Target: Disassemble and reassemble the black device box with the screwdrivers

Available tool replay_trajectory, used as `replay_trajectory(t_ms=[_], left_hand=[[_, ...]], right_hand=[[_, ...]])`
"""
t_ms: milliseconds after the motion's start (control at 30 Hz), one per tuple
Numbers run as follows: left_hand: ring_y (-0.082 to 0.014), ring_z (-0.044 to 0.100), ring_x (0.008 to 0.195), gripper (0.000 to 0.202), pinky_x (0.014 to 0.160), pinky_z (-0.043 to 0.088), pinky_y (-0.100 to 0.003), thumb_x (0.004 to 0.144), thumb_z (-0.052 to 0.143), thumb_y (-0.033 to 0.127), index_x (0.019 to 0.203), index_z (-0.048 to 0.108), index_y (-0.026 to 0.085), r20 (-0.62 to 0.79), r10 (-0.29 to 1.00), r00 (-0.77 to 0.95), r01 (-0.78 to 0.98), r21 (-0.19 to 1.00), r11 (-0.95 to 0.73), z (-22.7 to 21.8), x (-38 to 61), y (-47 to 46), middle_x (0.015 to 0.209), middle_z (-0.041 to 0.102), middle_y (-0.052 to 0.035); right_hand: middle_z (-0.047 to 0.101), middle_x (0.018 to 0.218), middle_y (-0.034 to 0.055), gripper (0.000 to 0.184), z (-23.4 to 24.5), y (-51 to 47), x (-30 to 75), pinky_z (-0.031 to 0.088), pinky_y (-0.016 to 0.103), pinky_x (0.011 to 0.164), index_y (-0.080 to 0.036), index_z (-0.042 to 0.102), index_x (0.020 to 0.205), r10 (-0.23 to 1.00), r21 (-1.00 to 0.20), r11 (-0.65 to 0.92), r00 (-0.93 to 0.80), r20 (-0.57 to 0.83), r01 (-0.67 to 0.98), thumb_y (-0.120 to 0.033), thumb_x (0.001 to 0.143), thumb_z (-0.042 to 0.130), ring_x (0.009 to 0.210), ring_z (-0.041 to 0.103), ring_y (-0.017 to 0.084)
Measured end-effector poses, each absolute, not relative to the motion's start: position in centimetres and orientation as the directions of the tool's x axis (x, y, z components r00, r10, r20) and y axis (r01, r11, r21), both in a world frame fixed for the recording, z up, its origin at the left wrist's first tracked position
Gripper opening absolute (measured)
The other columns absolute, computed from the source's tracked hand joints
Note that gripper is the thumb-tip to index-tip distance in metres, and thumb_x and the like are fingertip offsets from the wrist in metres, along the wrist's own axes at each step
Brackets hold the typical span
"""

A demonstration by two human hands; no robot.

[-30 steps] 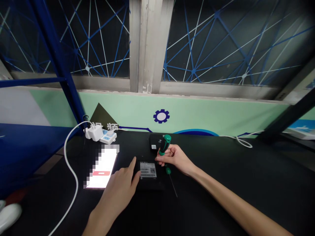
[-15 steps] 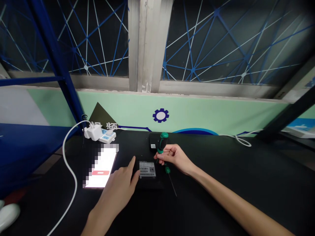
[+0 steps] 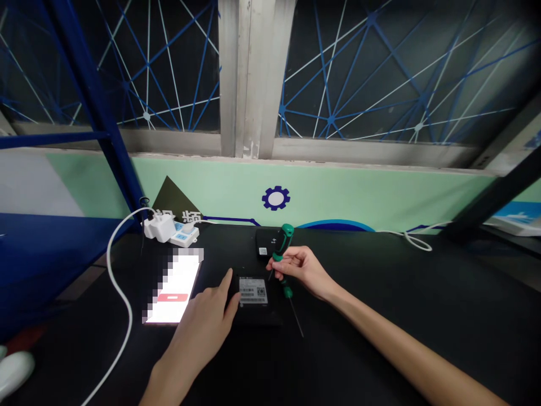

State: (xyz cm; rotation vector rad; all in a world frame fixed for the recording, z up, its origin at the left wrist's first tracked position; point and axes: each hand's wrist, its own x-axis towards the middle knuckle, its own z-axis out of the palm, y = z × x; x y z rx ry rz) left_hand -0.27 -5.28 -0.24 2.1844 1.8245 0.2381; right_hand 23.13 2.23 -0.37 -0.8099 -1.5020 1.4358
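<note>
Tool: green-handled screwdriver (image 3: 282,242), held over the far right edge of the black box (image 3: 257,313).
Right hand (image 3: 302,270): fingers closed around the low part of the handle.
Left hand (image 3: 203,327): spread flat and holding nothing. It rests on the left side of the black box, with the thumb near the white label (image 3: 252,291).
Box place: flat on the dark table (image 3: 380,316), near the middle. A lit phone (image 3: 175,287) lies just to its left.
Slip: the tip could jump off and scratch the black box or poke the thumb, I think, because the tool leans and the thumb is close.
Slide: the black box could skid if the left hand lifts, as the table looks smooth.
Bump: a thin screwdriver (image 3: 293,309) lies just right of the black box, and the right wrist could knock it away.
Pointing: tip down at the black box, handle top up.
Long axis: almost upright, with the top leaning a little to the right and away from the person.
Tip: too small and dark to tell if it touches.
</note>
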Motion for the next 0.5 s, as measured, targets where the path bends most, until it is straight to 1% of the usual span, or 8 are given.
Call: replay_trajectory(t_ms=[267, 400, 433, 500], left_hand=[[-0.028, 0.07, 0.085, 0.059, 0.067, 0.045, -0.033, 0.103, 0.03, 0.041, 0.157, 0.029, 0.015, -0.069, 0.981, 0.182, 0.929, 0.34, -0.148, 0.18, -0.12, -5.41, 0.09, 0.072, -0.0108], [-0.0275, 0.069, 0.082, 0.06, 0.065, 0.045, -0.033, 0.103, 0.028, 0.043, 0.157, 0.028, 0.015, -0.071, 0.981, 0.183, 0.926, 0.348, -0.147, 0.06, -0.17, -5.38, 0.089, 0.071, -0.0102], [-0.0271, 0.069, 0.081, 0.061, 0.065, 0.045, -0.033, 0.103, 0.028, 0.043, 0.157, 0.028, 0.015, -0.073, 0.98, 0.184, 0.925, 0.351, -0.147, 0.01, -0.19, -5.37, 0.088, 0.071, -0.0099], [-0.0263, 0.069, 0.08, 0.061, 0.065, 0.045, -0.033, 0.103, 0.029, 0.043, 0.157, 0.027, 0.015, -0.073, 0.98, 0.186, 0.92, 0.363, -0.148, -0.07, -0.24, -5.36, 0.087, 0.071, -0.0093]], right_hand=[[0.076, 0.084, 0.0093, 0.029, -0.17, 2.18, 23.34, 0.053, 0.029, 0.058, -0.015, 0.076, 0.081, 0.915, -0.982, 0.156, -0.36, 0.184, -0.106, -0.041, 0.074, 0.084, 0.06, 0.062, 0.013], [0.074, 0.085, 0.0085, 0.034, -0.12, 2.19, 23.15, 0.054, 0.03, 0.058, -0.016, 0.075, 0.08, 0.942, -0.97, 0.223, -0.237, 0.239, -0.092, -0.048, 0.071, 0.084, 0.063, 0.061, 0.015], [0.073, 0.083, 0.0079, 0.036, -0.07, 2.19, 23.07, 0.053, 0.03, 0.057, -0.016, 0.074, 0.079, 0.947, -0.967, 0.242, -0.199, 0.253, -0.078, -0.049, 0.07, 0.084, 0.063, 0.061, 0.015], [0.067, 0.073, 0.0049, 0.038, 0.07, 2.21, 22.92, 0.052, 0.03, 0.054, -0.016, 0.072, 0.078, 0.952, -0.962, 0.273, -0.134, 0.274, -0.03, -0.052, 0.069, 0.083, 0.059, 0.057, 0.015]])
